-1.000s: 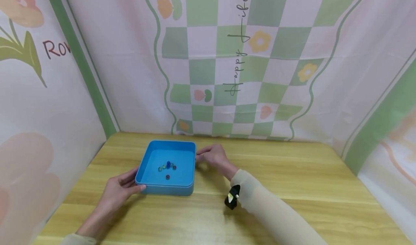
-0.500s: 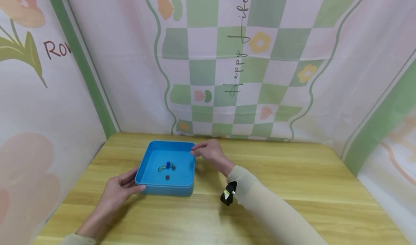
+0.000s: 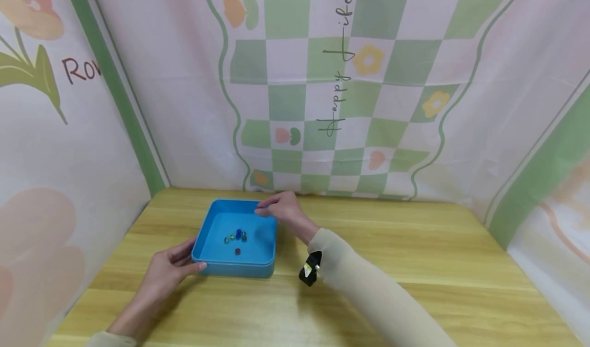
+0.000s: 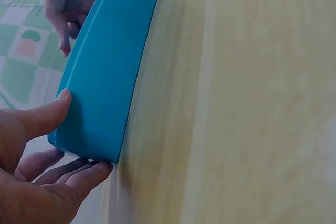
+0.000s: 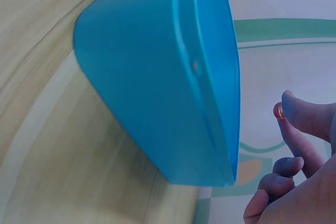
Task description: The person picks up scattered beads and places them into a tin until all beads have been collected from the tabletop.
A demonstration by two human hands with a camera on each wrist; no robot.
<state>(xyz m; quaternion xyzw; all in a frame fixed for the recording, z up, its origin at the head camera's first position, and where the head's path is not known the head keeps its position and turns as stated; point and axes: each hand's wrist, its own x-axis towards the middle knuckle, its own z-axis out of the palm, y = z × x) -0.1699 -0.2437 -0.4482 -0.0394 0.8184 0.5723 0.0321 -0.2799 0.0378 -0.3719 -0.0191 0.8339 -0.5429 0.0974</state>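
A square blue plastic box (image 3: 237, 269) without a lid stands on the table. Several small glass marbles (image 3: 238, 234) lie on its floor, some dark blue, some yellowish green, some reddish brown. My left hand (image 3: 161, 271) grips the near left corner, thumb on the front wall and fingers along the left side, as the left wrist view also shows. Over the back right part of the box is my right hand (image 3: 286, 209). In the right wrist view it pinches a red-orange marble (image 5: 279, 110) between thumb and forefinger, above the rim, its other fingers curled.
The wooden table (image 3: 392, 265) extends to the right and in front of the box. A printed checkered curtain (image 3: 322, 106) hangs behind the table's back edge, with more cloth at both sides. A black strap (image 3: 310, 268) sits at my right sleeve.
My right hand has risen from beside the box's right wall and moved left, over the back right rim. A reddish-brown marble in the box has shifted slightly left. My left hand stays put.
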